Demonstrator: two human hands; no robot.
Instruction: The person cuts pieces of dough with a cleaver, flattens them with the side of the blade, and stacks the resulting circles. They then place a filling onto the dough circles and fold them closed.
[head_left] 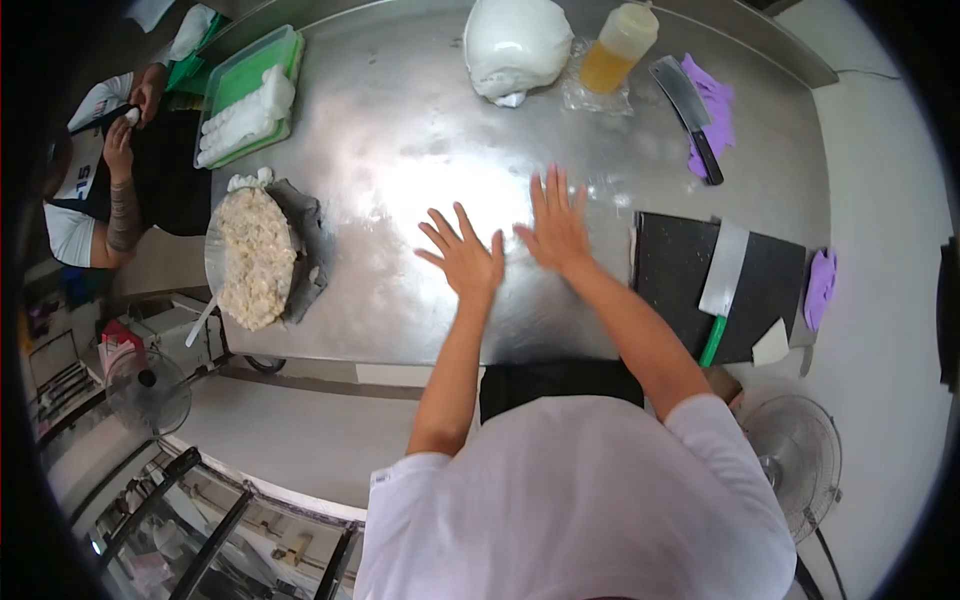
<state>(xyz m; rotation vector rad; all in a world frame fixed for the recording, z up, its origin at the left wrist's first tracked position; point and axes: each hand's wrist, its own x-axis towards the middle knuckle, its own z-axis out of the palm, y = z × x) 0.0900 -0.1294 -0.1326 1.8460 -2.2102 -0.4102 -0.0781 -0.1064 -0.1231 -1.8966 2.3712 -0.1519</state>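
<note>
My left hand (468,258) lies palm down on the shiny steel table (390,160), its fingers spread and nothing in them. To its right, my right hand (558,225) is also flat on the steel with the fingers apart, reaching a little farther forward. Left of both hands stands a wide bowl heaped with a pale, lumpy filling (255,260); a white handle (201,322) sticks out at its near side. On the right, a cleaver with a green handle (725,270) rests on a black cutting board (675,270).
At the back are a white bagged bundle (515,45), a squeeze bottle of yellow liquid (615,50) and a black-handled cleaver (688,110) on a purple cloth (715,100). White rolls fill part of a green tray (255,90). A co-worker (115,170) stands at the left.
</note>
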